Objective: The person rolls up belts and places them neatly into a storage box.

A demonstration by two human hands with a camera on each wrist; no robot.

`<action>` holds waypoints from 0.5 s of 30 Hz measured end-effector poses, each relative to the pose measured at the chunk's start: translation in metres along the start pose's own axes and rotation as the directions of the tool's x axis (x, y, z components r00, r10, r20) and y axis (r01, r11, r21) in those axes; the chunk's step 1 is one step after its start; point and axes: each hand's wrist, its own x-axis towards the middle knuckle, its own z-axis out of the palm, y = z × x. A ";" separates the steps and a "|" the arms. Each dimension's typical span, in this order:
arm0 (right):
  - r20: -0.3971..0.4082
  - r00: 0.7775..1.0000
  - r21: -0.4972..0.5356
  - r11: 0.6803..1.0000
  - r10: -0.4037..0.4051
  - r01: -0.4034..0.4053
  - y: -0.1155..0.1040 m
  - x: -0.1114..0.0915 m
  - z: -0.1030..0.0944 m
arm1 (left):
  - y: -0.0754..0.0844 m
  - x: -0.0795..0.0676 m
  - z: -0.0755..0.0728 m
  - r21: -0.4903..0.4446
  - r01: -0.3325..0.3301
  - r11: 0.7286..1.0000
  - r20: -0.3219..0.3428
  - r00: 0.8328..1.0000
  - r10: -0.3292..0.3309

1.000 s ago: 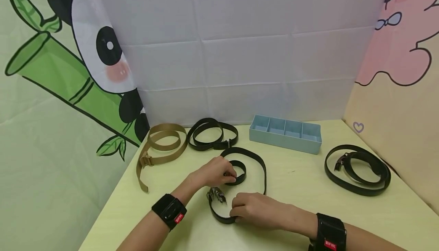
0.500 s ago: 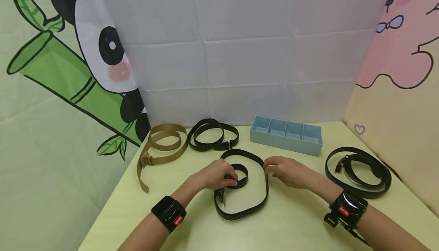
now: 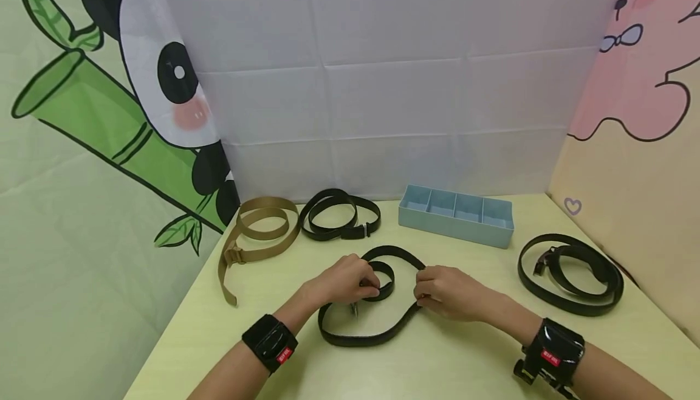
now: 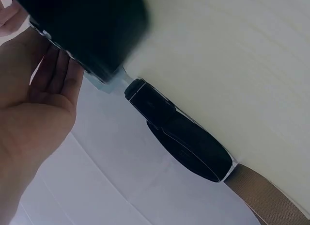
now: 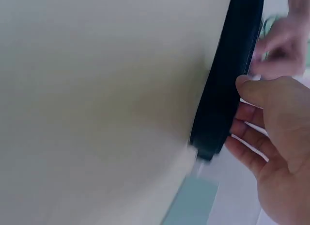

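Observation:
A black belt (image 3: 366, 340) stands on edge at the middle of the table, a wide outer loop around a small inner coil (image 3: 388, 284). My left hand (image 3: 347, 278) pinches the left side of that inner coil. A bit of its metal buckle (image 3: 354, 309) shows just below this hand. On the right side of the outer loop, my right hand (image 3: 451, 292) holds the band between thumb and fingers. The right wrist view has the belt (image 5: 223, 79) close up, with the thumb at its edge. Dark belt (image 4: 92, 26) hides part of the left fingers in the left wrist view.
At the back left lie a tan webbing belt (image 3: 266, 255) and another coiled black belt (image 3: 328, 233). A blue tray (image 3: 454, 225) with several compartments stands near the back wall. A further black belt (image 3: 579, 307) lies coiled at the right.
My right hand has gone from the loop's front up to its right side, then slightly toward me, drawing the band inward. The outer loop now bulges to the lower left. My left hand has stayed put.

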 end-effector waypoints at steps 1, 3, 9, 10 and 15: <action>-0.002 1.000 0.012 1.000 0.004 -0.004 -0.007 0.003 0.003 | 0.001 0.000 0.000 0.003 0.001 1.000 -0.001 1.000 -0.001; -0.006 1.000 0.045 0.999 0.015 -0.015 -0.023 0.010 0.008 | 0.002 0.000 0.001 0.010 0.001 1.000 -0.004 1.000 -0.001; -0.037 0.999 0.105 0.994 0.000 0.004 -0.062 0.029 0.022 | 0.003 0.001 0.003 0.013 -0.034 0.999 -0.006 0.999 0.035; -0.044 0.999 0.107 0.994 -0.005 0.010 -0.066 0.031 0.024 | 0.003 0.001 0.004 0.007 -0.043 0.999 -0.006 0.999 0.043; -0.025 1.000 0.180 0.984 -0.007 0.011 -0.070 0.032 0.018 | 0.005 0.002 0.005 -0.006 -0.078 0.997 -0.001 0.997 0.078</action>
